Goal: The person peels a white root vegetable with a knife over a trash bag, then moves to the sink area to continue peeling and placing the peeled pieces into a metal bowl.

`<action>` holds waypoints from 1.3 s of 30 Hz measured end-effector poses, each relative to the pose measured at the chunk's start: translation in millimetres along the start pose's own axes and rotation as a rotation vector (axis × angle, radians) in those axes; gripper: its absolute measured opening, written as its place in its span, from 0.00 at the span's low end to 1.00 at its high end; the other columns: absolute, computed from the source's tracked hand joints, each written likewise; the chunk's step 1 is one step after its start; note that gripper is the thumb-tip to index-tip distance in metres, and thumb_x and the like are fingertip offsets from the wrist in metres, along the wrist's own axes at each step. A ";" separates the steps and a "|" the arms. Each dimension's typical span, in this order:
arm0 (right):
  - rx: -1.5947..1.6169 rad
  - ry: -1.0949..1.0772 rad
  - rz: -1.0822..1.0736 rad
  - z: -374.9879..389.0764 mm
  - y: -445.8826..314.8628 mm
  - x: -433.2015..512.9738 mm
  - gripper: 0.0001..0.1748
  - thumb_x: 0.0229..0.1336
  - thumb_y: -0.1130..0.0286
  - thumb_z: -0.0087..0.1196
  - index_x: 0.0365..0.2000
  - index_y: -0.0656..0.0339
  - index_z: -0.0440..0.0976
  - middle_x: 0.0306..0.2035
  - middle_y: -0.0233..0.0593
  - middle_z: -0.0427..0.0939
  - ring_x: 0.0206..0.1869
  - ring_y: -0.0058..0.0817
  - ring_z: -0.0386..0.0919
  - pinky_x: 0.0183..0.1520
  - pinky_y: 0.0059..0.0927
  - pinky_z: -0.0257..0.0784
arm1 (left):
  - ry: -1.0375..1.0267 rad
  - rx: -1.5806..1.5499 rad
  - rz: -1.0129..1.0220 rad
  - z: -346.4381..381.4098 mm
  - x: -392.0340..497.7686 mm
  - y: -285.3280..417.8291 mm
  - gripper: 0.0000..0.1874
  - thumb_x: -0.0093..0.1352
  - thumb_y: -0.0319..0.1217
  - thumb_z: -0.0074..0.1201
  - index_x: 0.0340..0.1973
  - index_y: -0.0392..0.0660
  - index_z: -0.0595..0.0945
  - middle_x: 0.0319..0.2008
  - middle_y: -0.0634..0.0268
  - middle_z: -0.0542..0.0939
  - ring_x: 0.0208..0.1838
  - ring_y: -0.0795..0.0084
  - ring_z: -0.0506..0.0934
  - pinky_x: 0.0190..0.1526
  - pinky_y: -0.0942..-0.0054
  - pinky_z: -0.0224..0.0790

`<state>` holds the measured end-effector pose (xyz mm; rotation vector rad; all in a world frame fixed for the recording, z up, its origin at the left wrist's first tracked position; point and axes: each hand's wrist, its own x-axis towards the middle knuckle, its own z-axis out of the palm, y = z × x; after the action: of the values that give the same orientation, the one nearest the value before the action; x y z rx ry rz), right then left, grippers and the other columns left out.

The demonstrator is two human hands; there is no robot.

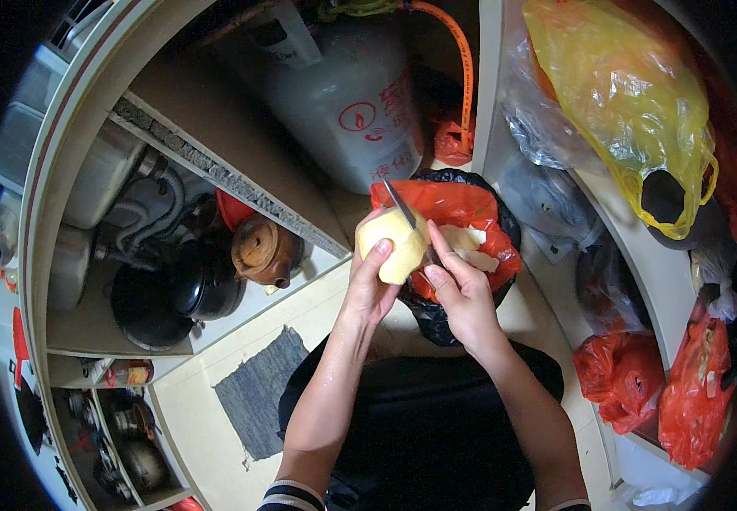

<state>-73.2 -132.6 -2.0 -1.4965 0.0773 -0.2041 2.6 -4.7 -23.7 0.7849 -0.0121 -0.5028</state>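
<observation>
My left hand (pixel 372 274) cups a large, pale yellow, peeled fruit or vegetable (pixel 393 246), thumb across its near side. Its surface has flat cut facets. In my right hand (pixel 467 300) is a knife, its blade (pixel 399 203) lying against the top right of the yellow piece and its point turned up and left. My fingers hide most of the handle. Just below both hands stands a bin lined with a black plastic bag (pixel 435 322), with a red plastic bag (pixel 439 199) inside it. Pale peelings (pixel 480 259) lie on the red bag.
Beyond the bin, a gas cylinder (pixel 349 108) with an orange hose (pixel 464 70) stands in an open cabinet. A brown clay pot (pixel 265 249) and black pans (pixel 151 306) sit at left. A grey mat (pixel 263 393) lies on the floor. Yellow (pixel 630 96) and red bags (pixel 621 377) line the right.
</observation>
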 end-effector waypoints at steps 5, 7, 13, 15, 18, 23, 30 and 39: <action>0.152 0.064 0.204 -0.1 -4.5 -0.1 0.27 0.60 0.75 0.46 0.60 0.56 0.60 0.51 0.41 0.71 0.52 0.26 0.68 0.58 0.24 0.58 | -0.001 0.028 0.027 1.6 2.2 -1.8 0.37 0.58 0.35 0.61 0.59 0.47 0.60 0.55 0.59 0.66 0.58 0.62 0.67 0.58 0.61 0.63; 0.184 0.073 0.242 -1.3 -0.5 -0.9 0.26 0.61 0.74 0.46 0.60 0.53 0.61 0.41 0.33 0.72 0.40 0.20 0.68 0.46 0.19 0.61 | -0.009 0.032 0.013 2.1 2.2 -2.4 0.36 0.58 0.35 0.61 0.59 0.48 0.60 0.55 0.59 0.66 0.59 0.62 0.67 0.59 0.61 0.63; 0.369 0.050 0.431 -8.8 -14.8 3.6 0.24 0.65 0.67 0.43 0.61 0.45 0.59 0.18 0.18 0.58 0.15 0.08 0.52 0.15 0.10 0.48 | 0.017 0.171 0.056 6.4 2.9 -2.0 0.38 0.56 0.42 0.62 0.59 0.51 0.62 0.56 0.60 0.68 0.58 0.59 0.68 0.59 0.57 0.63; 0.340 0.165 0.509 -11.0 -23.8 7.1 0.24 0.65 0.67 0.43 0.61 0.47 0.58 0.16 0.20 0.57 0.14 0.08 0.52 0.13 0.11 0.46 | -0.012 0.128 0.081 6.9 3.1 2.4 0.39 0.56 0.41 0.62 0.59 0.51 0.62 0.55 0.59 0.68 0.58 0.59 0.68 0.58 0.57 0.63; 0.386 0.235 0.408 -35.0 -15.4 8.6 0.24 0.64 0.72 0.42 0.61 0.57 0.59 0.19 0.18 0.61 0.18 0.08 0.53 0.19 0.10 0.51 | -0.015 0.067 0.112 6.1 0.0 18.8 0.40 0.54 0.41 0.63 0.60 0.50 0.61 0.55 0.59 0.68 0.58 0.61 0.68 0.58 0.57 0.64; -0.516 0.186 -0.100 -58.1 26.9 16.4 0.29 0.59 0.73 0.46 0.61 0.51 0.58 0.25 0.42 0.74 0.22 0.35 0.72 0.27 0.32 0.66 | 0.138 0.023 0.064 -5.0 4.8 14.6 0.38 0.57 0.39 0.62 0.59 0.50 0.61 0.55 0.59 0.68 0.58 0.60 0.68 0.58 0.55 0.63; -0.972 0.136 -0.111 -54.2 21.1 17.7 0.36 0.53 0.79 0.46 0.61 0.39 0.57 0.31 0.51 0.75 0.30 0.47 0.76 0.35 0.45 0.70 | 0.127 0.004 0.014 -2.2 -1.7 13.7 0.37 0.58 0.40 0.62 0.59 0.51 0.61 0.56 0.59 0.67 0.60 0.59 0.66 0.59 0.53 0.62; -0.989 0.130 -0.069 -54.9 22.0 16.4 0.40 0.47 0.83 0.45 0.61 0.37 0.59 0.27 0.50 0.73 0.29 0.49 0.75 0.34 0.45 0.70 | 0.138 -0.007 -0.004 1.7 -1.8 8.8 0.36 0.60 0.45 0.58 0.58 0.43 0.63 0.57 0.53 0.68 0.60 0.50 0.66 0.59 0.42 0.59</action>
<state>-64.8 -188.1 -26.8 -2.4707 0.2581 -0.3456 4.5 0.2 -16.2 0.8113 0.1192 -0.4516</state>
